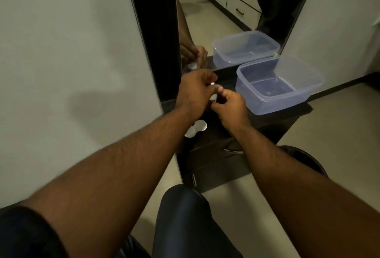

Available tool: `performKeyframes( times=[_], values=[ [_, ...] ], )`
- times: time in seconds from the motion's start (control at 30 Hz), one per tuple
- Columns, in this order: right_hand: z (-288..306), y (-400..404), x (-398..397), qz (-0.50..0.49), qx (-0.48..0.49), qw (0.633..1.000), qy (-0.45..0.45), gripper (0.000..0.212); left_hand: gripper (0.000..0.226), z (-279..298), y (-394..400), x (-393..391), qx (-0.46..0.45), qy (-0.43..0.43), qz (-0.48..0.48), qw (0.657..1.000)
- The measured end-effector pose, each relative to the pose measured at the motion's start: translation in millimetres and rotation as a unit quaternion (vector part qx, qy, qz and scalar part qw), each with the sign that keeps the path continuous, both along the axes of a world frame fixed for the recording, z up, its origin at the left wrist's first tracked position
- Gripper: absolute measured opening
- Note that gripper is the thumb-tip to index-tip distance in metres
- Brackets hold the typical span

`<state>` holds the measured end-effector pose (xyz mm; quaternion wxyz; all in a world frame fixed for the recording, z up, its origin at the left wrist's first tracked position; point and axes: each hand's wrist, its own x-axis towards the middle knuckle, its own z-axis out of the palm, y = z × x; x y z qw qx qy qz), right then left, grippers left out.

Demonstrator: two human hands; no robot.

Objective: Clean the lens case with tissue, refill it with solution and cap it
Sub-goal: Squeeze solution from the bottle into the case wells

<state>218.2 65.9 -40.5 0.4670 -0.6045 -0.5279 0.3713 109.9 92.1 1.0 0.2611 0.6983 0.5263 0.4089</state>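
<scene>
Both hands meet above the dark cabinet top [273, 122], close to the mirror. My left hand [193, 91] and my right hand [228, 103] are closed on a small white object [213, 97]; only slivers of it show between the fingers, so I cannot tell what it is. A white lens case [196, 128] with two round wells lies on the cabinet top just below my left wrist, partly hidden by the forearm. No tissue or solution bottle is clearly visible.
An open, clear bluish plastic box [257, 103] stands on the cabinet top to the right of my hands. A tall mirror [205, 17] behind reflects the hands and box. Drawer handles [232, 150] sit below; my knee [185, 206] is in front.
</scene>
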Motion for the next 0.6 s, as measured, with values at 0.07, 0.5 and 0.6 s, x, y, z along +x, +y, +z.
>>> performKeyframes(
  times=[0.07,0.5,0.6],
  values=[
    [0,1,1,-0.010,-0.006,1.000,-0.011,0.022,0.026,-1,2,1,0.017,0.041,0.034,0.998],
    [-4,2,1,0.011,0.026,0.999,0.034,0.032,0.043,-17,-7,-19,0.044,-0.017,-0.011,0.999],
    [-6,5,1,0.003,0.019,1.000,0.003,0.031,0.041,-12,-4,-12,0.009,-0.011,-0.056,0.998]
  ],
)
